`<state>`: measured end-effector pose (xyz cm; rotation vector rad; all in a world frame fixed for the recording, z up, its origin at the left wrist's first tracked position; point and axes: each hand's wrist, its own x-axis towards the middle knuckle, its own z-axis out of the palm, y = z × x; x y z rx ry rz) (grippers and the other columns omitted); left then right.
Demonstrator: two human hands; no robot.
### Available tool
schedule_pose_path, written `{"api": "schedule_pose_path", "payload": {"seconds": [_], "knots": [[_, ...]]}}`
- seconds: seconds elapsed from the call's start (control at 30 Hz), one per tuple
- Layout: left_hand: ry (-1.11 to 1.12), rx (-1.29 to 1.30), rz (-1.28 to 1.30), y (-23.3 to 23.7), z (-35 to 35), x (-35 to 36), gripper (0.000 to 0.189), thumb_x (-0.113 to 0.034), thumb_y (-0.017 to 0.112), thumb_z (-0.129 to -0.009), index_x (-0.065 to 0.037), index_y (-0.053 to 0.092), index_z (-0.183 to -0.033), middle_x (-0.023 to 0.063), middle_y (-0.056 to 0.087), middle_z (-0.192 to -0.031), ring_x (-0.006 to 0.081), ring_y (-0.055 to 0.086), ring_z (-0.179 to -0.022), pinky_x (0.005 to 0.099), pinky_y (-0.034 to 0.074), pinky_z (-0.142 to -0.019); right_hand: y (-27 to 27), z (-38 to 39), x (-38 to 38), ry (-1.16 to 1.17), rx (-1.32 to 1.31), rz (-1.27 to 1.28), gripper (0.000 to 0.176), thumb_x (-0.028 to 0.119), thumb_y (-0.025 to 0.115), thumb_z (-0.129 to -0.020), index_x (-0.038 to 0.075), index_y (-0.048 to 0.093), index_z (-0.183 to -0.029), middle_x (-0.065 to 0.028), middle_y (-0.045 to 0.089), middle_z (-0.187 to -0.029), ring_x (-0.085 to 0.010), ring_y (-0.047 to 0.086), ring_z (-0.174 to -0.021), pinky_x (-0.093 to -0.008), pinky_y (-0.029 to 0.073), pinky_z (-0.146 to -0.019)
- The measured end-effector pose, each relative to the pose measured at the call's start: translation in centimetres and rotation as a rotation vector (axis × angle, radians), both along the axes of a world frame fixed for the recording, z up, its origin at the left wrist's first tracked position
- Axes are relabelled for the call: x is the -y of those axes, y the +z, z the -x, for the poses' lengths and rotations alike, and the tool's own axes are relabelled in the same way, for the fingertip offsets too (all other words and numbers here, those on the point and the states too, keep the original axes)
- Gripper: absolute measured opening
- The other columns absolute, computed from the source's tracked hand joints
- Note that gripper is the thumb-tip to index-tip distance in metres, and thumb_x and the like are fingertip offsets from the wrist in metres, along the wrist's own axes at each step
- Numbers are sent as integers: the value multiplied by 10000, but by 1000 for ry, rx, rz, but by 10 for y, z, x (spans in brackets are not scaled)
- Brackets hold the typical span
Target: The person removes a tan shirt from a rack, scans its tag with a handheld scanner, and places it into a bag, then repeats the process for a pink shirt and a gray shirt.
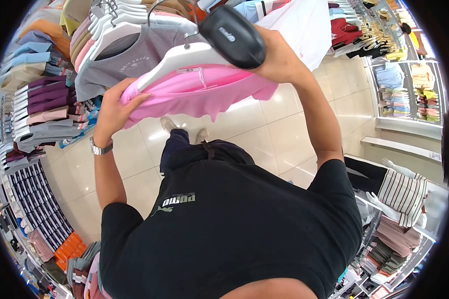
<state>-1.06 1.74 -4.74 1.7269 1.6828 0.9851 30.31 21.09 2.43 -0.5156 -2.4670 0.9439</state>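
A pink shirt (209, 97) on a white hanger (177, 60) is spread out in front of me. My left hand (115, 107), with a metal watch on its wrist, grips the shirt's shoulder at one end, thumb on the front of the cloth. At the other end, my right hand (278, 57) is closed around a black rounded handheld device (233, 37) with small white lettering. The device covers most of those fingers, so whether they also touch the hanger or shirt is hidden. Just behind is a grey printed T-shirt (129, 62) on its own hanger.
Racks of hanging clothes, among them purple garments (47, 94), run along the left. Stacked boxes (37, 202) stand lower left. On the right are wall shelves (404, 122) with folded clothes and a mannequin in a striped top (401, 197). Tiled floor (254, 134) lies below.
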Motion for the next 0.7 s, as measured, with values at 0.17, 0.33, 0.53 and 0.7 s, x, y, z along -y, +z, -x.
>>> {"api": "schedule_pose_path", "payload": {"seconds": [0.17, 0.33, 0.53, 0.7], "knots": [[-18, 8, 121, 0, 17, 5, 348, -174, 754, -874, 20, 652, -1144, 108, 703, -997, 167, 633, -886, 310, 499, -838, 4, -3, 0, -19, -15, -14, 568, 76, 820, -726, -11, 595, -1241, -177, 719, -961, -277, 699, -849, -340, 543, -806], [2, 44, -97, 17, -22, -11, 353, -200, 749, -881, 11, 649, -1146, 126, 693, -1002, 243, 658, -916, 325, 501, -843, 2, 6, 6, -16, 2, -18, 568, 54, 794, -719, -3, 591, -1246, -187, 720, -954, -318, 705, -860, -366, 545, -794], [83, -178, -192, 19, -36, -41, 261, -226, 705, -921, -12, 656, -1062, 181, 681, -881, 336, 643, -756, 356, 512, -714, -4, 7, -1, -40, -16, -3, 542, 130, 832, -744, 4, 604, -1219, -159, 724, -978, -278, 699, -888, -363, 541, -812], [152, -154, -258, 26, -21, -40, 267, -256, 679, -951, 2, 638, -1008, 180, 642, -793, 296, 611, -667, 341, 479, -634, -3, -34, -22, -96, -78, 294, 561, 217, 882, -757, 23, 628, -1219, -83, 733, -1033, -177, 685, -922, -326, 536, -869]]}}
